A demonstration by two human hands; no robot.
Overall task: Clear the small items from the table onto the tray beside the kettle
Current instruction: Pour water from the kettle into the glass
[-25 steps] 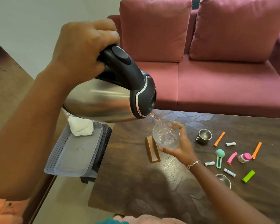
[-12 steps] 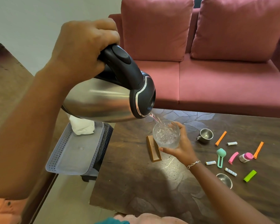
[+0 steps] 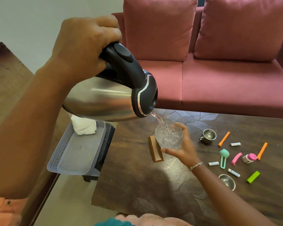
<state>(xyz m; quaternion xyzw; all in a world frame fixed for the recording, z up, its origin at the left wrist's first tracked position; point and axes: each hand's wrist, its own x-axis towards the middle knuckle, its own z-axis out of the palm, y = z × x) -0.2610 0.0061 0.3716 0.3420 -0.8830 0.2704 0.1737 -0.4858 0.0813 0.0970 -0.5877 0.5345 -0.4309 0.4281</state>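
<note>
My left hand (image 3: 87, 44) grips the black handle of a steel kettle (image 3: 104, 100), tilted so water streams from its spout into a clear glass (image 3: 168, 136). My right hand (image 3: 181, 147) holds that glass above the dark wooden table (image 3: 137, 176). A grey perforated tray (image 3: 75, 154) sits left of the table with a white cloth (image 3: 84, 126) in its far end. Small items lie on the table's right: a steel cup (image 3: 208, 136), a steel bowl (image 3: 227, 181), orange clips (image 3: 224, 138), batteries (image 3: 213, 163), a teal spoon (image 3: 223, 158), a pink clip (image 3: 236, 158), a pink-capped bottle (image 3: 249, 158), a green lighter (image 3: 253, 176).
A brown wooden holder (image 3: 155, 150) lies on the table under the glass. A dark woven stand (image 3: 106, 141) carries the tray. A red sofa (image 3: 219, 75) runs behind the table. A wooden surface (image 3: 5, 79) stands at the left.
The kettle keeps pouring and the glass has filled a little more. Both hands stay where they were.
</note>
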